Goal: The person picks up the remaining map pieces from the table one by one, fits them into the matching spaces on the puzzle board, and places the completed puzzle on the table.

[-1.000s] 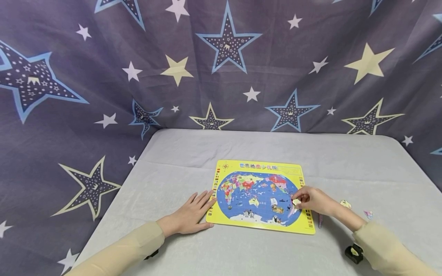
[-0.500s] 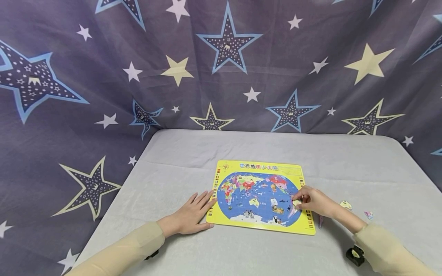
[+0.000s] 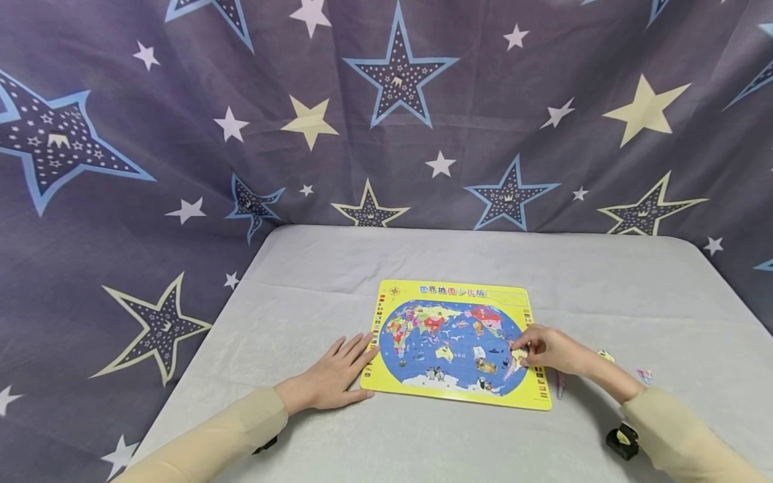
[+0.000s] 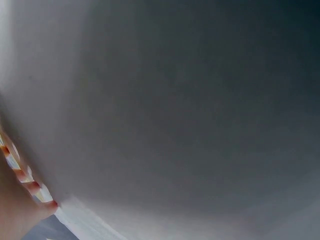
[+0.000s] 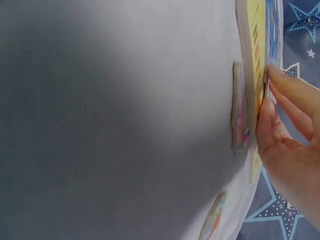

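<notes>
A yellow-bordered world map puzzle board (image 3: 392, 386) lies on the pale cloth. My left hand (image 3: 335, 376) rests palm down at its left side, fingers spread and fingertips on the border. On the board's right part, the thumb and forefinger of my right hand (image 3: 552, 350) pinch a small yellowish puzzle piece (image 3: 518, 355) over the South America area of the map. The fingers partly cover that piece. In the right wrist view, thumb and forefinger are right at the board's surface. A thin pinkish puzzle piece (image 5: 240, 107) lies beside the board's right edge.
Right of the board, a yellow puzzle piece (image 3: 606, 355) is partly covered by the right wrist, and a pink-and-blue piece (image 3: 645, 376) lies farther right. A dark wrist camera (image 3: 623, 441) hangs under the right sleeve. A star-patterned curtain (image 3: 423, 168) stands behind the table.
The puzzle piece in my right hand has turned and settled lower against the map. My right wrist has shifted slightly, covering more of the loose yellow piece. My left hand has stayed in place.
</notes>
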A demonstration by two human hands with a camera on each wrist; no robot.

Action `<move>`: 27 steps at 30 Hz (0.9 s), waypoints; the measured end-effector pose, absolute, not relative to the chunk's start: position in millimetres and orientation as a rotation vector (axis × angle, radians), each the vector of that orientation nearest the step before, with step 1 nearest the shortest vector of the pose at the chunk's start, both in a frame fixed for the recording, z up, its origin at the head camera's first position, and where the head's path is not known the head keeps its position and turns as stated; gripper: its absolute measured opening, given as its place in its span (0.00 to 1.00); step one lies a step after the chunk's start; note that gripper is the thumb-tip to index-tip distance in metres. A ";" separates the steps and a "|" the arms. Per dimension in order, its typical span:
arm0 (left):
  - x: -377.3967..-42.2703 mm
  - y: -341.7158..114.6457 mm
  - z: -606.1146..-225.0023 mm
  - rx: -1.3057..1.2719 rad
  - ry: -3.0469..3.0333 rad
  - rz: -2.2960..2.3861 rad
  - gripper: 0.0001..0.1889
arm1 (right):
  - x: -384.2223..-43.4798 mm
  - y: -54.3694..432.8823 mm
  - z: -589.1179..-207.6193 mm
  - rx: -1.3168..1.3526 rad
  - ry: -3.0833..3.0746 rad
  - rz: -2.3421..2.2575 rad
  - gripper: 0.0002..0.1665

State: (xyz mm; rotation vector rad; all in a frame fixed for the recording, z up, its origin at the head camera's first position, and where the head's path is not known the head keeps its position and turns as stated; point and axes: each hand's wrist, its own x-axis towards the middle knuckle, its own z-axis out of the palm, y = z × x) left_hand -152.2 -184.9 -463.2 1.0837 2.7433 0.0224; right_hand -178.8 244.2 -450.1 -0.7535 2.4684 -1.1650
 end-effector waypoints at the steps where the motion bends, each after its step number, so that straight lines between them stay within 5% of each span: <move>1: -152.3 -184.9 -463.0 1.084 2.744 0.023 0.41 | -178.9 243.9 -450.1 -0.748 2.473 -1.162 0.15; 27: -152.2 -184.5 -463.3 1.092 2.743 0.030 0.41 | -177.4 239.7 -446.2 -0.725 2.568 -1.064 0.12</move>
